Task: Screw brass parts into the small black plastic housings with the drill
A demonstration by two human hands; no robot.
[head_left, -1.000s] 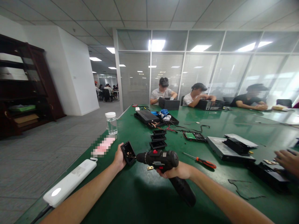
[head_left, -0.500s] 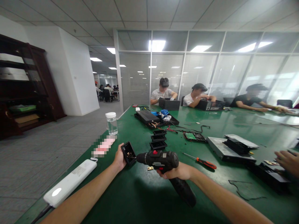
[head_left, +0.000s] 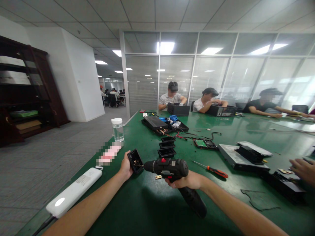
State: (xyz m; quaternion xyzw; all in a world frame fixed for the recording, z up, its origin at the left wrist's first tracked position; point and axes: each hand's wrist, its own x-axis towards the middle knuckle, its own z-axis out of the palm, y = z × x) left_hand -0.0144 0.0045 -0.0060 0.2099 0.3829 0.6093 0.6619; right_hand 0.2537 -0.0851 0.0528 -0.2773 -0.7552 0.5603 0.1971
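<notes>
My left hand [head_left: 126,167] is closed on the left side of a small black open box [head_left: 133,158], tilted with its hollow toward the right. Some brassy parts show inside it. In my right hand [head_left: 189,181] is a black cordless drill [head_left: 169,168], gripped by its handle. The drill's bit points left and reaches into the box; where its tip touches is too small to make out. Below the chuck, a small gold-coloured piece [head_left: 158,177] lies on the green table [head_left: 157,209]. Several similar black boxes [head_left: 166,152] stand in a row just beyond the drill.
An orange-and-black screwdriver [head_left: 216,172] lies right of the drill. A white power strip [head_left: 75,191] and a clear jar [head_left: 118,131] line the left edge. Flat metal cases [head_left: 242,160] sit at right, near another person's hand [head_left: 304,168]. Co-workers sit across the table.
Both of my hands, the box and the drill stay practically in place. At the far right, a co-worker's arm across the table has shifted slightly.
</notes>
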